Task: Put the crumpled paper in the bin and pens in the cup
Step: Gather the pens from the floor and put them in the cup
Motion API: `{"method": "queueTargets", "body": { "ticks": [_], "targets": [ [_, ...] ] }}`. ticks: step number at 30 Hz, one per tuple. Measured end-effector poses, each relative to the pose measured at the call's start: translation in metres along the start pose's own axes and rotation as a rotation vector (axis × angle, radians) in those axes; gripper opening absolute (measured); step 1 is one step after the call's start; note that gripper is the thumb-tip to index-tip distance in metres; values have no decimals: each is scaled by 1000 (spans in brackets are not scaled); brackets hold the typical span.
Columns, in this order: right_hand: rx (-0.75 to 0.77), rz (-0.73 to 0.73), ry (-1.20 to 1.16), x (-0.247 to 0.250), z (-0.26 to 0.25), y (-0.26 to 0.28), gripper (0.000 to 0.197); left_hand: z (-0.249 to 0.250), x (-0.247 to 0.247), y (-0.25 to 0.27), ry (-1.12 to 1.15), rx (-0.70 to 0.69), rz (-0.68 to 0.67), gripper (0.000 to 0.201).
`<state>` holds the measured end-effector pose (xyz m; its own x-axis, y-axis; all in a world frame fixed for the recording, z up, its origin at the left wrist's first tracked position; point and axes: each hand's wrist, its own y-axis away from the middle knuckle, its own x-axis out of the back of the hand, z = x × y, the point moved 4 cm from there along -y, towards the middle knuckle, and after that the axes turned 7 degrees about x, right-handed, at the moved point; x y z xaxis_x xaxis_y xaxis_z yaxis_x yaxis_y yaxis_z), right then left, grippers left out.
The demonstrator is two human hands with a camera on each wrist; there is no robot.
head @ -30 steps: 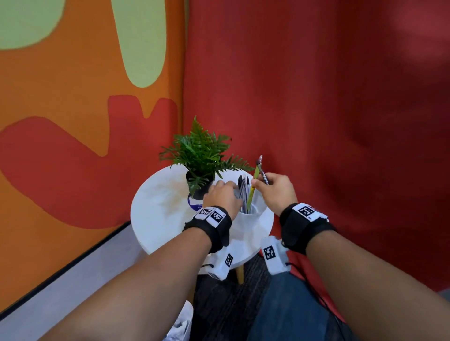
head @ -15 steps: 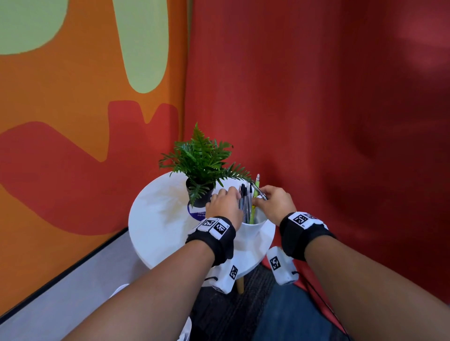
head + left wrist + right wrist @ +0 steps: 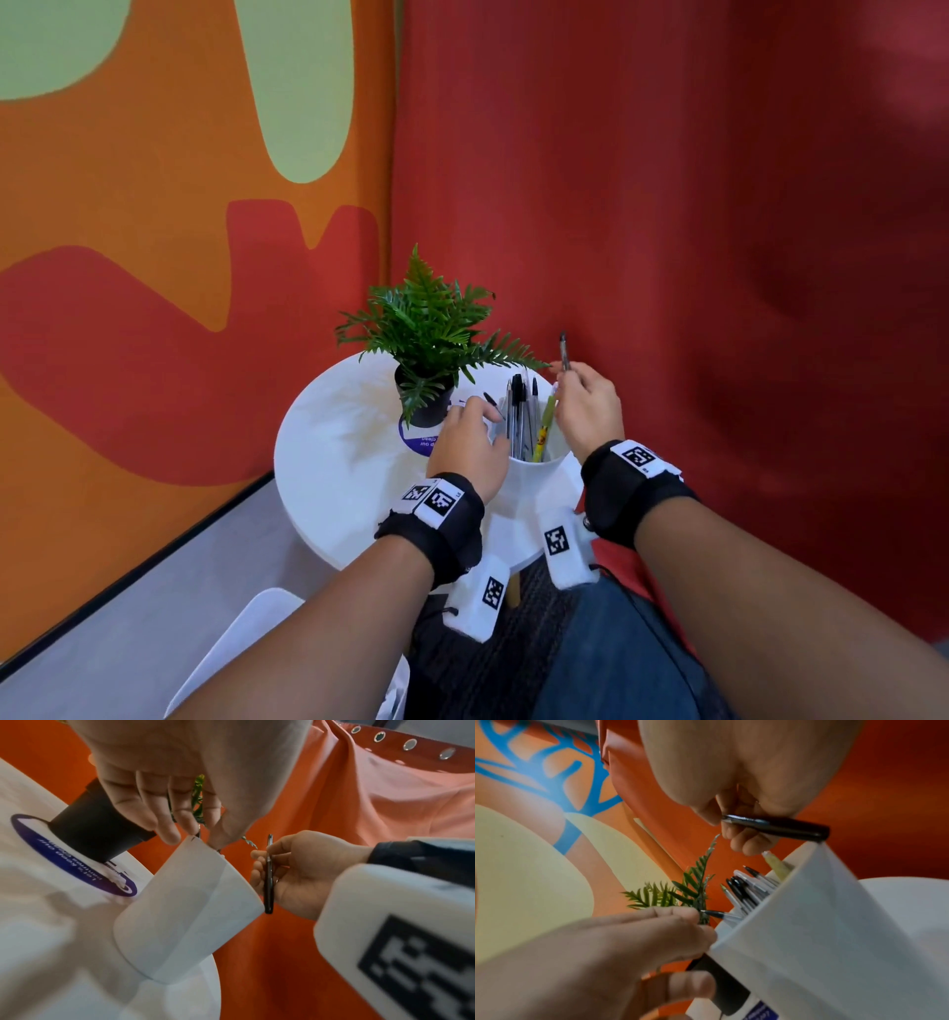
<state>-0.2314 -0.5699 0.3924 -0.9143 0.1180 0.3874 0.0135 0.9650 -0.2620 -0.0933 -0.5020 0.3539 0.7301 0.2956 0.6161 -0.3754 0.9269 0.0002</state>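
Note:
A white cup (image 3: 534,475) (image 3: 187,912) (image 3: 821,923) stands on the round white table (image 3: 328,462) and holds several pens (image 3: 518,411) (image 3: 749,888), among them a yellow-green pen (image 3: 545,429). My left hand (image 3: 467,437) (image 3: 164,817) (image 3: 628,943) grips the cup at its left rim, and a capped pen (image 3: 493,403) (image 3: 721,915) leans out against its fingertips. My right hand (image 3: 585,406) (image 3: 295,874) hovers over the cup's right rim and pinches a dark pen (image 3: 564,351) (image 3: 268,878) (image 3: 775,826), which points upward. No crumpled paper shows.
A fern in a black pot (image 3: 426,401) (image 3: 97,829) stands on a purple sticker (image 3: 416,442) just behind my left hand. A red curtain (image 3: 667,257) hangs close on the right, an orange wall on the left. A white bin (image 3: 241,647) sits on the floor, lower left.
My right hand dipped two pens into the cup, left the yellow-green one standing there, and rose again with the dark pen. My left hand stayed at the cup's rim.

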Motion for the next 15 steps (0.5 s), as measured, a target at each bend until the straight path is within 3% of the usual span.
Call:
{"method": "queueTargets", "body": {
  "ticks": [3,7,10,15],
  "targets": [
    [9,-10,-58,-6,0,-1,28,-3,1,2,26,6,13,18],
    [86,-30,75,1,-10,1,31,-5,2,2,14,19,-3,19],
    [148,-200,144,11,-16,1,39,-8,2,2,32,42,-23,20],
    [358,-542,530,28,-15,-6,46,-14,2,3,86,68,-40,21]
  ]
}}
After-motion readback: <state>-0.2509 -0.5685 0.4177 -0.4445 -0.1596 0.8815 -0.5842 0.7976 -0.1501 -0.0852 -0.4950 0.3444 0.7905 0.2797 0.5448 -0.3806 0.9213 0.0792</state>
